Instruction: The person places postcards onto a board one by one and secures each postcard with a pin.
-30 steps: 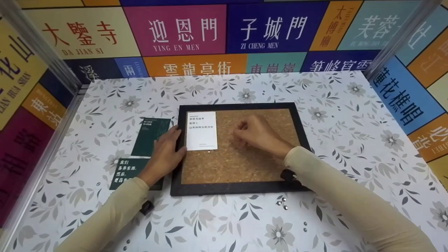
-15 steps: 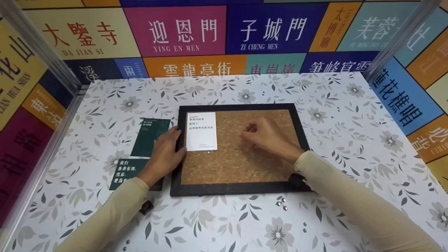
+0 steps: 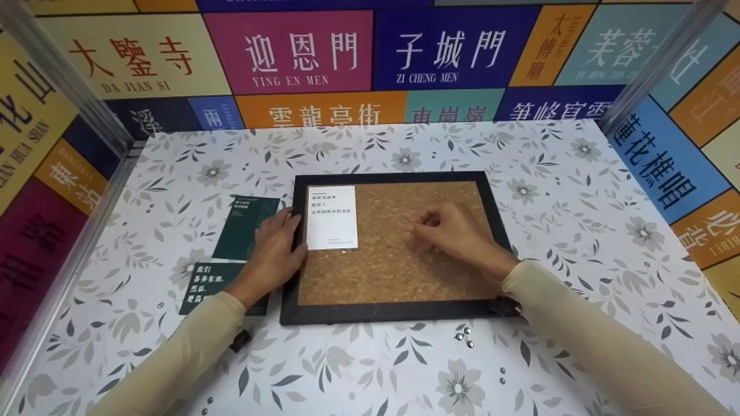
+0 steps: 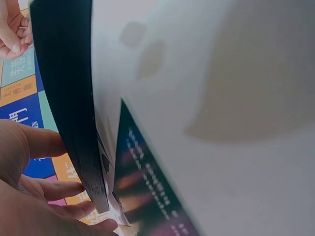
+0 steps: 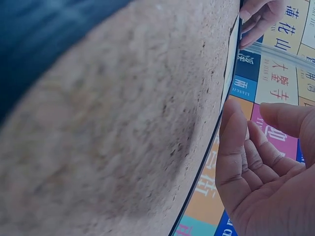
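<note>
A corkboard [image 3: 381,277] with a black frame lies flat on the table. On its upper left is a white card [image 3: 332,225] printed with dark characters; a tiny bright spot shows at the card's lower edge. The left hand [image 3: 272,254] rests against the frame's left side. In the left wrist view its thumb [image 4: 47,142] and fingertips touch the black frame [image 4: 74,123]. Over the right half of the cork hovers the right hand [image 3: 462,237], fingers loosely bent. The right wrist view shows a gap between thumb [image 5: 285,117] and forefinger [image 5: 231,142], with nothing between them.
Two dark green cards [image 3: 245,231] with white print lie left of the board, partly under the left hand and forearm. Several small shiny silver pieces [image 3: 467,337] sit in front of the board's lower right. Colourful printed panels [image 3: 289,52] wall in the table's back and sides.
The right hand has drawn away from beside the white card, moving right and a little toward the person. The left hand has kept its place on the frame.
</note>
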A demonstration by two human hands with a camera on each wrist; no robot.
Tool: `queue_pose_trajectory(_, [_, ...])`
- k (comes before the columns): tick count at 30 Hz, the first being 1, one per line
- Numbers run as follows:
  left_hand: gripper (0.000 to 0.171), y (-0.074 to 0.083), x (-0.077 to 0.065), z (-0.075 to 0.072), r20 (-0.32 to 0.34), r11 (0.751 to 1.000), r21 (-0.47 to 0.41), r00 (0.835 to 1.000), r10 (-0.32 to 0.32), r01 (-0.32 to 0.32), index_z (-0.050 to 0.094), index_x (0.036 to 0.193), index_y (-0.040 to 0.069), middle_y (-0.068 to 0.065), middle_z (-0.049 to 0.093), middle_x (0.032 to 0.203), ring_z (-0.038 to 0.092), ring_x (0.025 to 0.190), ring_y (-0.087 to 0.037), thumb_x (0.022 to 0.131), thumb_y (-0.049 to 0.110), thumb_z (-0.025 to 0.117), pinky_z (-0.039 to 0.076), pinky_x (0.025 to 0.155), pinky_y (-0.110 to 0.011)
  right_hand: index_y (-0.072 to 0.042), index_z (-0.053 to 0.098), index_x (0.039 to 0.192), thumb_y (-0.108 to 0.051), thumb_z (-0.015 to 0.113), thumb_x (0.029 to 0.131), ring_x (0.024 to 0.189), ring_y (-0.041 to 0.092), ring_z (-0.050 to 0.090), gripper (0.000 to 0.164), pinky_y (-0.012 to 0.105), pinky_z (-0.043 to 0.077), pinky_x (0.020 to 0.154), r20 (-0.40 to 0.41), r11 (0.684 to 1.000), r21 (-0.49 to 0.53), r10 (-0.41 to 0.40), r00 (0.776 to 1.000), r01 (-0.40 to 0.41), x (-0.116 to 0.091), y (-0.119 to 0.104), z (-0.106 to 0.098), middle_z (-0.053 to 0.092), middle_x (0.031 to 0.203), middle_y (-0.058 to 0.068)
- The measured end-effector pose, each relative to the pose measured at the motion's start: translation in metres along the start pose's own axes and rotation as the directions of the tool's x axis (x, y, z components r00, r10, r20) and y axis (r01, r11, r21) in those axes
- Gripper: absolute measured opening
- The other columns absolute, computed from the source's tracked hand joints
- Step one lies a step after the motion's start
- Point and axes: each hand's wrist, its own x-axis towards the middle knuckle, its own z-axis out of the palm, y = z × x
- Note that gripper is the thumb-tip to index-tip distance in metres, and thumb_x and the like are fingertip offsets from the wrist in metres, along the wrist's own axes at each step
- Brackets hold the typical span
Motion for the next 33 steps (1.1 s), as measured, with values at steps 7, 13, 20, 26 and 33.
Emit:
queue_pose_trajectory(7, [0.052,0.000,-0.003,0.003,-0.057,0.998,-0.044,0.997,0.048,-0.050,0.057,0.152,-0.012,-0.029,0.042,0.169,0.037,0.152,-0.058,0.103,0.002,0.067,0.019,0.124,-0.079,0.002,0.075,0.097,-0.006,0.076,0.101,0.063,0.021,0.071,0.010,0.029,0.060,0.055,0.009,0.998,0.059,0.017,1.000,-0.018,-0.005,0.008,-0.001,0.077,0.087,0.019])
queue_pose_trajectory(13, [0.050,0.000,-0.003,0.006,-0.063,0.998,-0.053,0.997,0.037,-0.040,0.059,0.151,-0.010,-0.028,0.042,0.169,0.037,0.152,-0.059,0.107,0.011,0.069,0.026,0.124,-0.073,0.001,0.077,0.097,-0.010,0.077,0.101,0.065,0.022,0.071,0.012,0.028,0.060,0.056,0.006,0.999,0.053,-0.002,1.000,0.002,-0.013,0.013,-0.002,0.077,0.087,0.017])
queue_pose_trajectory(20, [0.050,0.002,-0.002,0.007,-0.044,0.999,-0.032,0.999,0.018,-0.019,0.061,0.151,-0.007,-0.028,0.043,0.169,0.040,0.150,-0.059,0.106,0.013,0.071,0.028,0.123,-0.073,0.002,0.075,0.095,-0.007,0.076,0.102,0.066,0.023,0.072,0.011,0.026,0.059,0.056,0.025,0.998,0.053,-0.039,0.999,0.037,-0.025,0.019,-0.004,0.077,0.087,0.017])
queue_pose_trajectory(26, [0.051,0.003,-0.001,0.007,-0.015,1.000,-0.026,1.000,0.004,-0.004,0.061,0.152,-0.005,-0.022,0.044,0.170,0.041,0.151,-0.054,0.106,0.015,0.073,0.026,0.122,-0.078,0.001,0.077,0.097,-0.007,0.077,0.102,0.069,0.026,0.074,0.009,0.027,0.059,0.058,0.030,0.997,0.041,-0.071,0.997,0.070,-0.037,0.021,-0.004,0.078,0.087,0.015])
queue_pose_trajectory(33, [0.051,0.004,-0.001,0.007,-0.018,1.000,-0.024,1.000,0.008,-0.008,0.061,0.152,-0.005,-0.021,0.044,0.170,0.041,0.150,-0.055,0.106,0.013,0.073,0.026,0.121,-0.078,-0.002,0.079,0.094,-0.005,0.080,0.098,0.075,0.019,0.074,0.005,0.022,0.058,0.068,-0.019,0.989,-0.056,-0.138,0.990,0.137,-0.052,0.023,-0.004,0.080,0.086,0.006])
